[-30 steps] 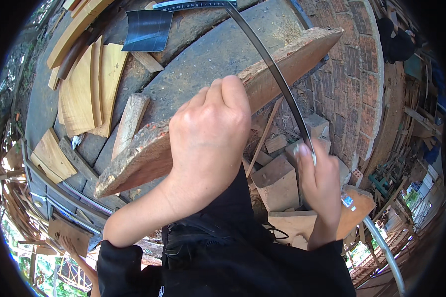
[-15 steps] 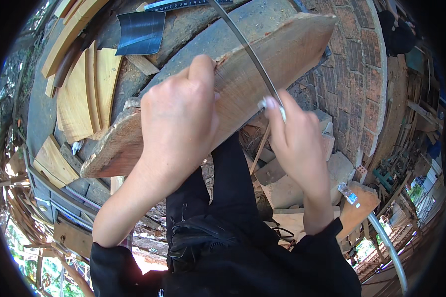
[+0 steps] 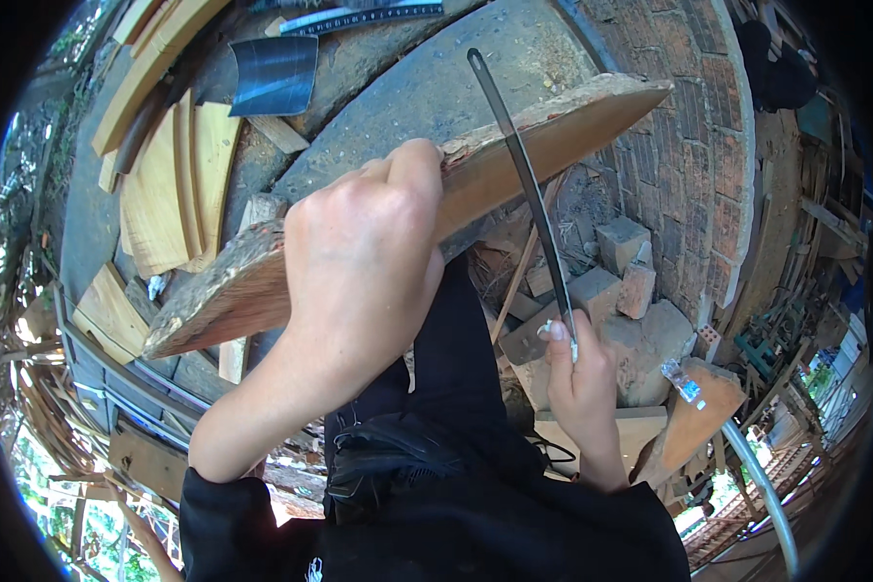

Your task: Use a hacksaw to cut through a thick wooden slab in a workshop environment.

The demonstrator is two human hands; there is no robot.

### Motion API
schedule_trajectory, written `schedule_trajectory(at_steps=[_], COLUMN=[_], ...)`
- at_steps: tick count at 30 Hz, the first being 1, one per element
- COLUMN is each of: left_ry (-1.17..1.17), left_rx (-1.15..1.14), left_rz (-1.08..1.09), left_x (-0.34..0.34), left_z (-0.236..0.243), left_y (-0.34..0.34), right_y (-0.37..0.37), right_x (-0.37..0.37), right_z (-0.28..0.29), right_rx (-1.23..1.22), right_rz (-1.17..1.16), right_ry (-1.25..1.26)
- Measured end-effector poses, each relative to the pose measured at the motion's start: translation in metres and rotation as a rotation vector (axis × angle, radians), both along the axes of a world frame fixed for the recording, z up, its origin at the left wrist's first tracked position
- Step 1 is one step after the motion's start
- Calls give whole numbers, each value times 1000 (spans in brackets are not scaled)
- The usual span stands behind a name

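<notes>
My left hand (image 3: 364, 242) is closed over the upper edge of a thick wooden board (image 3: 543, 145) with rough bark along that edge. The board slants from lower left to upper right, tilted up on its edge. A long, narrow dark metal blade (image 3: 526, 175) with a hole near its rounded far end crosses the right part of the board. My right hand (image 3: 584, 383) pinches the blade's near end, where something whitish is wrapped. Whether the blade touches the board, I cannot tell.
A grey stone surface (image 3: 398, 107) lies beyond the board, with curved pale wood pieces (image 3: 160, 199), a dark curved sheet (image 3: 274, 76) and a ruler (image 3: 359, 17). Wood blocks (image 3: 621, 242) are piled at the right, beside a brick floor (image 3: 684, 145). A curved metal tube (image 3: 759, 485) stands lower right.
My right hand has drawn the blade down toward me, so its far end now shows. The board has tipped, showing more bark edge. My left hand has shifted slightly right, still gripping.
</notes>
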State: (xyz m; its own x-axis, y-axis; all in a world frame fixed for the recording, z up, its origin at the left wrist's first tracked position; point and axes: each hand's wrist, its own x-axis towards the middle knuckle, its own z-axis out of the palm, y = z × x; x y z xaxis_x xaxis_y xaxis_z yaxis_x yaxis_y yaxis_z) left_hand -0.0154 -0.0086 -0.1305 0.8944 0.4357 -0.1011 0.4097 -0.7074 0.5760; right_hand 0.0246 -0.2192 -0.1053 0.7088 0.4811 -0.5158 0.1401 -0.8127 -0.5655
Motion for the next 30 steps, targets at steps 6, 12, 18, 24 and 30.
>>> schedule_trajectory(at_steps=[6, 12, 18, 24, 30], left_ry=[-36, 69, 313, 190, 235], left_rx=[157, 228, 382, 367, 512], left_rz=[21, -62, -130, -89, -25], left_x=[-4, 6, 10, 3, -11], left_z=[18, 33, 21, 12, 9], left_y=[-5, -28, -43, -58, -86], right_y=[-5, -21, -30, -22, 0], right_x=[-20, -45, -52, -47, -28], right_z=[1, 8, 18, 37, 24], right_rx=[129, 96, 60, 31, 31], right_rz=[-15, -81, -126, -143, -106], right_ry=[-48, -26, -13, -2, -37])
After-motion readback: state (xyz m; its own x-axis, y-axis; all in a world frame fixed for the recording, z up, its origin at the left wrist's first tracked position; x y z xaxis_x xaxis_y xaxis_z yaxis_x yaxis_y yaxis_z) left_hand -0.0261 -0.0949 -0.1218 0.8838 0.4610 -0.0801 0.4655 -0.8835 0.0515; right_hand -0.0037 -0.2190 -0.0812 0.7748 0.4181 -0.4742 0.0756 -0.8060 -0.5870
